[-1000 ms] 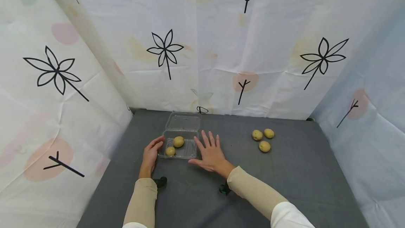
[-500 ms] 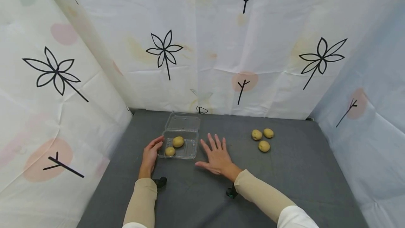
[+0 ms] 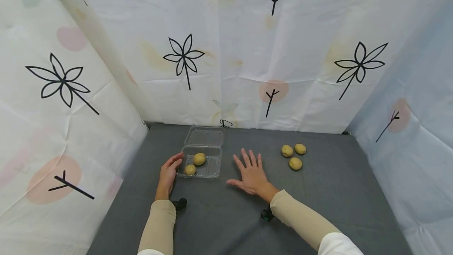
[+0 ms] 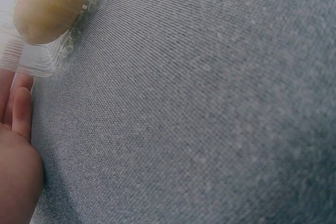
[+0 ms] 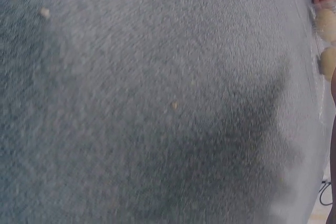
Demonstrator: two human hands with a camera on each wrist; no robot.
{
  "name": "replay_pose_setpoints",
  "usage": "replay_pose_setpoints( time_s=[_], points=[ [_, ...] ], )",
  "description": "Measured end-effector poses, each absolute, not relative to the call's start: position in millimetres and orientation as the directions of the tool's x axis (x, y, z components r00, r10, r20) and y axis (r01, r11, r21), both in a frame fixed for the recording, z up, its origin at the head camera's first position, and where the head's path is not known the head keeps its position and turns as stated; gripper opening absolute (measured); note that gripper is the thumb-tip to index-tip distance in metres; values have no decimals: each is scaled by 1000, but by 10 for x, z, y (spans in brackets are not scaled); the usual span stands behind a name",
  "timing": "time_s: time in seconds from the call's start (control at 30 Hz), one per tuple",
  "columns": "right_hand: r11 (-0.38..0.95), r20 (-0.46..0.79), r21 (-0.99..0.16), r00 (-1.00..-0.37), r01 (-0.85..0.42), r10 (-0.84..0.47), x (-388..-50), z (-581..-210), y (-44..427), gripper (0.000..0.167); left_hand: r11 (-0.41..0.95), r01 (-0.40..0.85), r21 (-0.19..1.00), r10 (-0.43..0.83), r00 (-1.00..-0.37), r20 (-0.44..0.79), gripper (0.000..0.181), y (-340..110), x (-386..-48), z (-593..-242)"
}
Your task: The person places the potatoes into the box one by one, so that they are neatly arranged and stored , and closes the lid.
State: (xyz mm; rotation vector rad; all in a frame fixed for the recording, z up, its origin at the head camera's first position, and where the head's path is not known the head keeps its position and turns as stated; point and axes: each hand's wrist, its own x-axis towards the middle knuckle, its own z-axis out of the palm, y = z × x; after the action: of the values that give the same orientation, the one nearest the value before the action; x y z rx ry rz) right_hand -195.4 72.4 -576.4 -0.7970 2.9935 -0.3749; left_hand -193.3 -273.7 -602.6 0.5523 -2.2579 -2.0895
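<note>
A clear plastic box stands with its lid folded back, two potatoes inside, one behind the other. The left hand rests against the box's left side with relaxed fingers. In the left wrist view its fingers touch the box's edge, beside a potato seen through the plastic. Right of the box, the right hand is spread palm down over the table, holding nothing. The right wrist view catches the box's potatoes at its edge.
Three potatoes lie in a loose group at the right on the grey table. Patterned cloth hangs behind the table and on both sides. Small crumbs show on the table in the right wrist view.
The right hand has moved right, away from the box's right side, with its fingers still spread. The left hand, the box and the potatoes have stayed in place.
</note>
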Motion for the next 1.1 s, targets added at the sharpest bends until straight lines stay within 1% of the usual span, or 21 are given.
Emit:
replay_pose_setpoints(
  time_s=[0.33, 0.57, 0.77, 0.9, 1.1],
  points=[
    [855, 40, -238, -884, -461, -465, -2033, -5771, 927, 96, 40, -252, 967, -279, -932, -231, 38, -2728, -1952, -6047],
    [880, -22, -199, -895, -432, -445, -2066, -5721, 1085, 97, 40, -245, 969, -280, -934, -224, 38, -2734, -1947, -6049],
    [880, 24, -190, -898, -435, -438, -2095, -5699, 1211, 96, 38, -248, 968, -280, -932, -228, 38, -2734, -1937, -6031],
    [891, 15, -195, -910, -410, -415, -2105, -5714, 1316, 96, 41, -247, 968, -281, -933, -226, 38, -2733, -1939, -6039],
    [905, 54, -198, -926, -377, -374, -2096, -5710, 1446, 97, 46, -245, 969, -275, -935, -223, 38, -2736, -1941, -6043]
  ],
)
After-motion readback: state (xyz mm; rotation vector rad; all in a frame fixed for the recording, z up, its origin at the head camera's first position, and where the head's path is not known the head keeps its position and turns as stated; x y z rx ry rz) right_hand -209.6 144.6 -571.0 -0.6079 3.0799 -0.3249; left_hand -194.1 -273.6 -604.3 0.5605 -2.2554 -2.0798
